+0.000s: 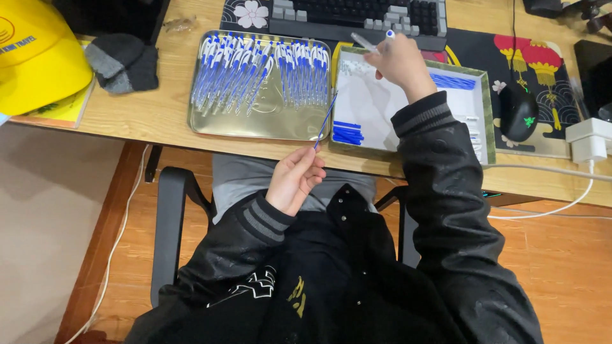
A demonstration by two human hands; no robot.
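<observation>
Nearest the camera, black jacket sleeves with grey-striped cuffs, and the left hand (294, 179) held just short of the near edge of the wooden desk (153, 114). Its fingers are pinched shut on the lower end of a thin blue ink refill (325, 121), which slants up and to the right so that its tip crosses the seam between the two trays.

Further out, on the left, the gold metal tray (255, 124) — its far half is lined with rows of blue-and-white pens (261, 67), its near half bare metal. Just beside it to the right sits the green-rimmed white tray (486, 108), with a small pile of blue refills (347, 132) in its near left corner and another pile (454, 81) toward its far right.

Over that white tray's far edge hovers the right hand (400, 62), fingers closed around a clear pen barrel (364, 42) that pokes out to the left, with a blue cap end showing at the fingertips.

Beyond — a keyboard (357, 16) across the far side, a black mouse (517, 111) on a patterned mat to the right, a white charger (590, 140) at the right edge. Far left, a yellow cap (35, 57) and a grey knit hat (121, 60).
</observation>
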